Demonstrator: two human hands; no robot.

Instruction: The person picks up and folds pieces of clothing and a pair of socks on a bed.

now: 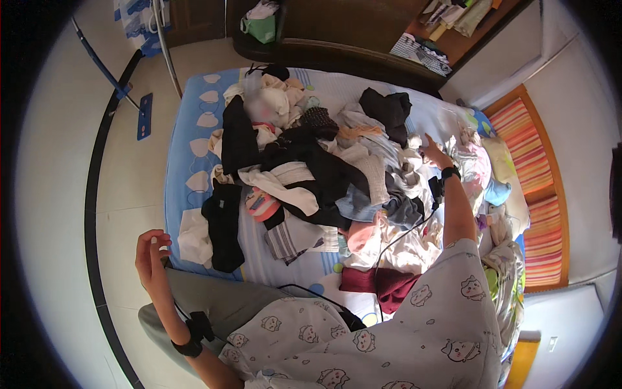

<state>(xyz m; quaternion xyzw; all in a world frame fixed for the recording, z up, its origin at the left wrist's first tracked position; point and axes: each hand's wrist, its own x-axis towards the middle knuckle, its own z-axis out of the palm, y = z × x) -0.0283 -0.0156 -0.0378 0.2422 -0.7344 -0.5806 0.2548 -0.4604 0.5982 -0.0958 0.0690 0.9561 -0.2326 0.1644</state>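
My right hand (437, 154) reaches across the bed to a crumpled white garment (412, 159) in the right part of the clothes heap. Its fingers are apart, with no cloth visibly gripped; whether the fingertips touch the garment is hard to tell. My left hand (153, 256) hangs in the air off the bed's left edge, fingers loosely bent and apart, holding nothing. Nearest to it on the bed lie a white cloth (194, 238) and a folded black garment (225, 227). Black trousers (330, 178) spread over the middle of the heap, beside a striped folded cloth (288, 238).
A blue and white sheet (178, 155) covers the bed. Maroon cloth (392, 288) lies close to me, and a black cable (398, 236) crosses the clothes. Dark wooden furniture (337, 29) borders the far side. A metal stand (167, 55) is on the left floor.
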